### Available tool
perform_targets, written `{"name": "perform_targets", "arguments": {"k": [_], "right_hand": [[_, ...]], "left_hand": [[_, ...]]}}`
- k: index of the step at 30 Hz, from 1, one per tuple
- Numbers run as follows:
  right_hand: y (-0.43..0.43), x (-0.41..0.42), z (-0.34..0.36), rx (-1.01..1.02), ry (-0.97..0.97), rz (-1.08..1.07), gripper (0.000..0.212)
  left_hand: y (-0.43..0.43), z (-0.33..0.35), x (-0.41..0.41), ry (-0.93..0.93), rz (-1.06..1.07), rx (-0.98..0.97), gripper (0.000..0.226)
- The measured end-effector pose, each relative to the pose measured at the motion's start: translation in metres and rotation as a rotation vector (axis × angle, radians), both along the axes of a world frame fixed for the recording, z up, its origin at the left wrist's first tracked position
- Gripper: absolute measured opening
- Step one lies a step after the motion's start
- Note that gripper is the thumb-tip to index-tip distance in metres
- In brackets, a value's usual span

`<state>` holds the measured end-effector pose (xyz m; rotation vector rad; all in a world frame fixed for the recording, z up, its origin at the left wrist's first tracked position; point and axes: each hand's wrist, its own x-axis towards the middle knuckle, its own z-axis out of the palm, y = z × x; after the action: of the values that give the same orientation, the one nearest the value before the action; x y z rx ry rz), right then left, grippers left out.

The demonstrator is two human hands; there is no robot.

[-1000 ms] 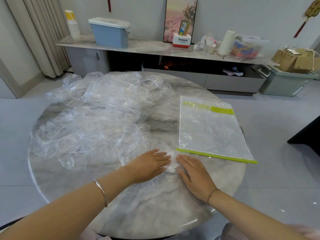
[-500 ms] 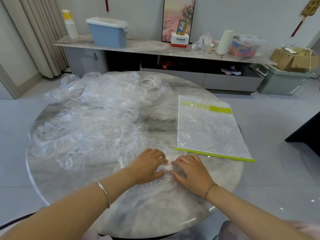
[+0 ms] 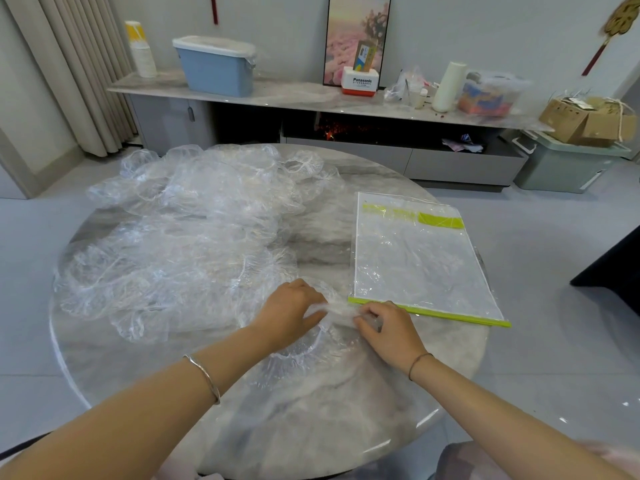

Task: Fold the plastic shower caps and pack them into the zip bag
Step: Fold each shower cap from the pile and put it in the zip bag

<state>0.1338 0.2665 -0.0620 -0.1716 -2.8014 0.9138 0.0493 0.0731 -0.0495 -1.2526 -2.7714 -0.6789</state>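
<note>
A clear plastic shower cap [image 3: 304, 351] lies on the round marble table [image 3: 311, 427] in front of me. My left hand [image 3: 291, 311] and my right hand [image 3: 386, 327] both pinch its bunched far edge, fingers curled, about a hand's width apart. A big heap of loose clear shower caps [image 3: 187, 237] covers the table's left half. The flat clear zip bag [image 3: 415, 258], with green strips at both ends, lies on the right, its near green edge just beyond my right hand.
Behind the table runs a low marble sideboard [image 3: 294, 95] with a blue lidded bin [image 3: 216, 65], a stack of paper cups [image 3: 140, 50], a framed picture [image 3: 356, 32] and boxes. A grey-green storage box [image 3: 561, 164] stands on the floor at the right.
My hands lay flat and open on the cap a second ago. Their fingers have curled and gathered the cap's edge into a bunch between them.
</note>
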Motion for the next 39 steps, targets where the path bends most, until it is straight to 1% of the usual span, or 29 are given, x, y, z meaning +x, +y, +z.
{"name": "perform_targets", "arguments": {"k": [1, 4, 7, 9, 10, 12, 13, 16, 17, 18, 19, 20, 22, 24, 26, 27, 29, 30, 32, 33, 35, 39], "right_hand": [[0.001, -0.001, 0.000, -0.072, -0.027, -0.026, 0.003], [0.004, -0.001, -0.004, -0.230, -0.102, -0.104, 0.017], [0.006, -0.001, -0.008, -0.300, -0.139, -0.166, 0.020], [0.005, -0.003, -0.009, -0.315, -0.143, -0.177, 0.019], [0.005, -0.004, -0.009, -0.316, -0.141, -0.178, 0.019], [0.004, -0.006, -0.010, -0.303, -0.139, -0.179, 0.021], [0.004, -0.007, -0.011, -0.294, -0.140, -0.184, 0.021], [0.003, -0.009, -0.012, -0.279, -0.145, -0.197, 0.021], [0.003, -0.009, -0.012, -0.269, -0.146, -0.197, 0.020], [0.002, -0.008, -0.012, -0.263, -0.137, -0.190, 0.019], [0.001, -0.007, -0.011, -0.232, -0.114, -0.180, 0.016], [0.001, -0.005, -0.011, -0.150, -0.065, -0.159, 0.015], [-0.001, 0.000, -0.009, 0.136, 0.074, -0.064, 0.027], [-0.006, 0.006, -0.005, 0.365, 0.160, 0.101, 0.038], [-0.012, 0.013, -0.009, 0.521, 0.125, 0.218, 0.046], [-0.014, 0.017, -0.013, 0.558, 0.052, 0.228, 0.051], [-0.017, 0.024, -0.017, 0.549, -0.103, 0.204, 0.064], [-0.016, 0.026, -0.018, 0.534, -0.149, 0.207, 0.071], [-0.011, 0.026, -0.022, 0.480, -0.161, 0.246, 0.090], [-0.009, 0.027, -0.022, 0.439, -0.217, 0.256, 0.096], [-0.007, 0.028, -0.021, 0.407, -0.242, 0.270, 0.100], [-0.007, 0.027, -0.023, 0.379, -0.272, 0.270, 0.101]], "left_hand": [[-0.001, 0.001, -0.001, -0.038, 0.035, 0.016, 0.026], [-0.003, -0.001, 0.000, -0.148, 0.119, -0.053, 0.030], [-0.002, -0.006, 0.002, -0.233, 0.182, -0.075, 0.034], [-0.001, -0.006, 0.004, -0.240, 0.219, -0.072, 0.040], [-0.001, -0.007, 0.004, -0.216, 0.226, -0.083, 0.044], [0.001, -0.005, 0.003, -0.087, 0.191, -0.108, 0.053], [0.001, -0.003, 0.004, 0.006, 0.119, -0.107, 0.057], [0.002, -0.003, 0.002, 0.280, -0.217, -0.177, 0.066], [0.003, -0.006, 0.001, 0.365, -0.292, -0.220, 0.063], [0.002, -0.006, 0.003, 0.405, -0.319, -0.266, 0.053], [0.000, -0.006, 0.006, 0.384, -0.326, -0.314, 0.043], [-0.001, -0.005, 0.009, 0.292, -0.315, -0.379, 0.049], [-0.004, -0.007, 0.011, 0.185, -0.311, -0.469, 0.077], [-0.005, -0.008, 0.014, 0.110, -0.310, -0.507, 0.089], [-0.005, -0.010, 0.016, 0.057, -0.300, -0.501, 0.089], [-0.005, -0.011, 0.017, 0.041, -0.300, -0.491, 0.088], [-0.006, -0.014, 0.016, 0.006, -0.293, -0.472, 0.087], [-0.006, -0.015, 0.015, -0.013, -0.292, -0.466, 0.086], [-0.006, -0.015, 0.014, -0.052, -0.286, -0.452, 0.085], [-0.006, -0.015, 0.014, -0.065, -0.284, -0.449, 0.085], [-0.007, -0.014, 0.014, -0.074, -0.289, -0.442, 0.084], [-0.004, -0.016, 0.014, -0.101, -0.283, -0.434, 0.081]]}}
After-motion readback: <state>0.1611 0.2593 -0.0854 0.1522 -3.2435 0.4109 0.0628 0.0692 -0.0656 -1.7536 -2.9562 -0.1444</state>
